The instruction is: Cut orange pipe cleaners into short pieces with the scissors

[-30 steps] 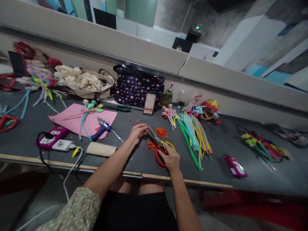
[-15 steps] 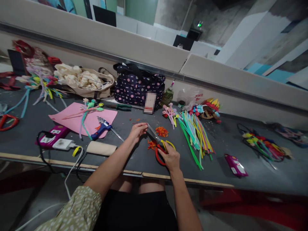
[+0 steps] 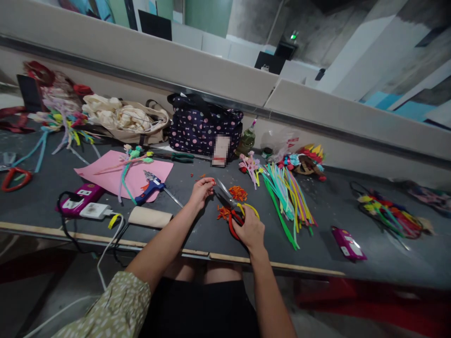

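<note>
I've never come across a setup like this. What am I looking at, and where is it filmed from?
There is no machine here, just two bare hands. The view comes from one camera worn on the head, looking forward and down. The right hand holds scissors with red and yellow handles. The left hand has its fingertips drawn together near the blade tips; anything pinched there is too small to identify. On the dark table lie orange clippings, a bundle of colored fuzzy stems, a blue glue gun on a pink sheet, and a dotted bag.
</note>
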